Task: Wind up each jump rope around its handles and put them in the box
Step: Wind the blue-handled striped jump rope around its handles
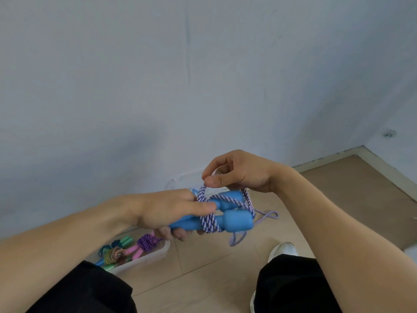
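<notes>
The left hand (164, 211) grips two blue plastic jump-rope handles (228, 213) side by side, its thumb lying along them. The right hand (237, 175) pinches the purple-and-white braided rope (208, 220) above the handles; coils wrap them and a loose end dangles right. On the tan tiled floor (203, 256), lower left, a clear plastic box (155, 254) holds wound ropes.

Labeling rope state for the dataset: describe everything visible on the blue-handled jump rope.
The jump rope has two smooth blue plastic-looking handles side by side, with purple-and-white twisted cord wound around them in several turns. The left hand grips the handles in mid-air; the right hand pinches a cord loop above. Loose cord dangles at the right.
</notes>
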A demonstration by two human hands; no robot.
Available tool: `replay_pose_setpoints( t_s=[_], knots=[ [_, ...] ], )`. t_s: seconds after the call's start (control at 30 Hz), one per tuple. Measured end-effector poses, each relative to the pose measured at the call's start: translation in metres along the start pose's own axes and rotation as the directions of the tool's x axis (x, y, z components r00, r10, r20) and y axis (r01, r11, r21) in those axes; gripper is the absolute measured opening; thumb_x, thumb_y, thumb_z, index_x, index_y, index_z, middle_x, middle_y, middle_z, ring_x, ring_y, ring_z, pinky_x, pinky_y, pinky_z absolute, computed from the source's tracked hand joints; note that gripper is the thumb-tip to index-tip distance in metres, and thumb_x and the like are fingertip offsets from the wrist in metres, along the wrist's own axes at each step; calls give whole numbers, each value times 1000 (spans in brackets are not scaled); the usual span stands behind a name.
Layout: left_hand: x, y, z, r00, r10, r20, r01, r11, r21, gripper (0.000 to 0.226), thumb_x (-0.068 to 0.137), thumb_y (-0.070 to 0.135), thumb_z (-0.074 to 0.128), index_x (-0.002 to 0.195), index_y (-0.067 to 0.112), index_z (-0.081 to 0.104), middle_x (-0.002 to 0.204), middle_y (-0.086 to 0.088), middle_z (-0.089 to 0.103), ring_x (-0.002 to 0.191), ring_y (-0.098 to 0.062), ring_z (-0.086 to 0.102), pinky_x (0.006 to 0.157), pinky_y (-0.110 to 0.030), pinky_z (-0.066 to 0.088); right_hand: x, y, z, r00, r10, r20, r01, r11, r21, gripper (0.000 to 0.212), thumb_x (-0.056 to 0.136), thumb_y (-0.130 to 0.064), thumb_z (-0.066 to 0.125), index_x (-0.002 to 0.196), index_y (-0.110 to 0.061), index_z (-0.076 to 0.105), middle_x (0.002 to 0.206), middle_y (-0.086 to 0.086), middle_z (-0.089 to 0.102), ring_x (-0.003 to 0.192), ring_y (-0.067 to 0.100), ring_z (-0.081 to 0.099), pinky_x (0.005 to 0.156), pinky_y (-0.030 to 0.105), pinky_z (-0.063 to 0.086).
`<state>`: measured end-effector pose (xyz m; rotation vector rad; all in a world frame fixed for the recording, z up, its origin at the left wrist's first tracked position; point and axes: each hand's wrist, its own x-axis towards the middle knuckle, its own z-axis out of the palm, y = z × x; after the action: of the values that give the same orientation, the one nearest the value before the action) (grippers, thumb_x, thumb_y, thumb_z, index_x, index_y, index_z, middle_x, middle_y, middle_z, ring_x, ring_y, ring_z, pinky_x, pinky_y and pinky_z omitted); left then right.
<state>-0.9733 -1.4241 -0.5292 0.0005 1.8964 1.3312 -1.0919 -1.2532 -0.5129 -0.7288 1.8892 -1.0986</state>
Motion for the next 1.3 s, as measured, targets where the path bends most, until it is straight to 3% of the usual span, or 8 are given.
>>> replay_pose_setpoints(
  t_s=[0.23,0.33,0.5,0.63,0.77,1.03,1.2,1.3],
  knots=[
    [5,2,-13,963,171,206,-55,878,-475,71,83,70,34,79,9,70,51,-1,45,33,-6,32,36,-20,17,-12,16,-2,996,-85,40,83,995,48,19,80,5,62,86,-10,72,81,13,68,70,13,60,69,31,51],
    [8,-3,-20,979,193,63,-131,838,-529,72,87,71,36,88,7,69,56,-3,44,34,-7,31,36,-17,21,0,24,4,991,-122,56,113,983,146,28,89,2,50,75,-16,67,67,2,60,62,19,49,63,34,40],
    [15,-5,-23,952,73,-298,-260,706,-658,71,95,62,32,84,1,66,56,-7,39,34,-10,25,39,-17,14,13,27,8,990,-5,-141,28,986,164,18,90,-11,69,108,-11,72,73,3,61,58,13,44,57,25,39],
    [20,-6,-23,926,-86,-367,-180,754,-632,64,96,61,35,92,2,59,56,-6,41,35,-10,25,36,-14,16,16,16,21,939,-60,-340,-20,974,-225,14,83,-22,74,93,-13,79,58,-3,62,46,5,44,54,21,38],
    [24,-7,-26,869,-143,-473,-210,759,-617,51,98,59,37,99,11,56,58,-8,44,37,-12,25,36,-14,17,19,9,32,958,-7,-286,-100,927,-360,28,94,-32,60,85,-9,74,75,-1,74,55,5,65,56,14,46],
    [31,-4,-21,685,-42,-727,-231,934,-271,66,98,62,32,107,0,55,64,-13,53,38,-16,35,40,-18,25,5,-8,42,980,141,-142,-133,989,63,31,103,-21,46,91,1,65,68,5,70,54,13,65,53,21,52],
    [36,-3,-24,520,178,-835,-74,984,164,59,101,58,22,93,11,57,65,-4,56,50,-18,53,45,-28,39,0,-16,45,951,183,-251,-130,968,214,38,105,-29,39,84,-7,63,58,0,60,45,11,53,52,25,45],
    [38,0,-25,576,182,-796,75,959,274,56,104,53,20,85,13,54,63,0,53,50,-16,47,48,-28,36,-2,-20,49,959,180,-218,-139,972,191,40,104,-35,39,79,-11,58,53,-4,51,42,9,43,50,23,39]
  ],
)
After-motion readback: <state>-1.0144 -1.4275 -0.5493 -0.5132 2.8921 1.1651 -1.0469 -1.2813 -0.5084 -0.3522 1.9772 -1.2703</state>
